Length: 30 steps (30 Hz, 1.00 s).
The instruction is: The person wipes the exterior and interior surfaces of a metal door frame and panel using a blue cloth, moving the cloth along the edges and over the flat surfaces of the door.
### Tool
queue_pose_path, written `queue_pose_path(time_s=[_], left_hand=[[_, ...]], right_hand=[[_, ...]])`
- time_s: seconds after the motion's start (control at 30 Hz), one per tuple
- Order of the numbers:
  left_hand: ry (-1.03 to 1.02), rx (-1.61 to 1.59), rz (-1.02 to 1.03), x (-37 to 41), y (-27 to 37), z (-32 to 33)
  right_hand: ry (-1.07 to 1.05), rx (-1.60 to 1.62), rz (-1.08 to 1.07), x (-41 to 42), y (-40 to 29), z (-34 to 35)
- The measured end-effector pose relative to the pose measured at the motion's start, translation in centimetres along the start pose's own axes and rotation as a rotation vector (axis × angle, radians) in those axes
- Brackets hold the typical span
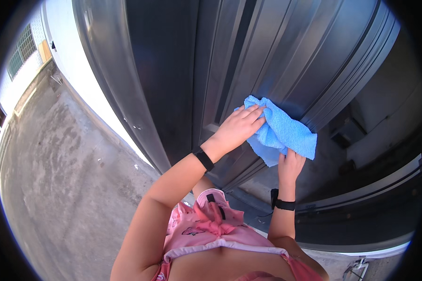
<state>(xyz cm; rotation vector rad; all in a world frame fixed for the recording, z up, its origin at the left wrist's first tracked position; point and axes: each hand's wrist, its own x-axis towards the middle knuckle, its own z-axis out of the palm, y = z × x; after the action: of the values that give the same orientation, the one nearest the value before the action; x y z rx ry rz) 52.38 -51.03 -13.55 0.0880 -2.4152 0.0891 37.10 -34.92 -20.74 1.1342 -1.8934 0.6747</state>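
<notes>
A blue terry cloth (285,126) lies bunched against the edge of a dark metal door (228,70) with vertical grooves. My left hand (241,126) rests on the cloth's left part, fingers spread over its folds; whether they grip it cannot be told. At the cloth's lower right corner, my right hand (292,167) holds it from below, with the fingertips hidden under the fabric. Both wrists wear black bands.
Right of the door edge is an opening onto a dim room with a dark boxy object (348,133). A second dark panel (358,221) stands at lower right. Concrete ground (74,175) and a white wall (81,70) are at left.
</notes>
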Motion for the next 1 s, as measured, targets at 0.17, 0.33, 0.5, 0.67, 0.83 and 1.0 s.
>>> queue_pose_path(time_s=[0.17, 0.33, 0.5, 0.67, 0.83, 1.0], left_hand=[[0.171, 0.026, -0.030, 0.1, 0.6, -0.3], [0.211, 0.019, -0.098, -0.3, 1.1, 1.0], [0.133, -0.115, -0.090, -0.7, 0.5, 1.8], [0.205, -0.235, -0.040, -2.4, 0.2, 3.1], [0.309, -0.328, 0.071, -2.9, -1.2, 4.5], [0.335, -0.272, 0.102, -3.6, -4.5, 4.7]], right_hand=[[0.118, -0.148, -0.016, 1.5, -0.1, -1.1], [0.480, -0.106, -0.047, 3.3, -1.6, -1.8], [0.213, -0.035, -0.006, 4.4, -3.0, -3.3], [0.140, 0.003, -0.011, 0.9, -5.2, -2.8], [-0.043, 0.031, 0.052, -0.5, -6.8, -2.0], [0.028, -0.100, 0.127, 1.3, -9.8, -2.1]])
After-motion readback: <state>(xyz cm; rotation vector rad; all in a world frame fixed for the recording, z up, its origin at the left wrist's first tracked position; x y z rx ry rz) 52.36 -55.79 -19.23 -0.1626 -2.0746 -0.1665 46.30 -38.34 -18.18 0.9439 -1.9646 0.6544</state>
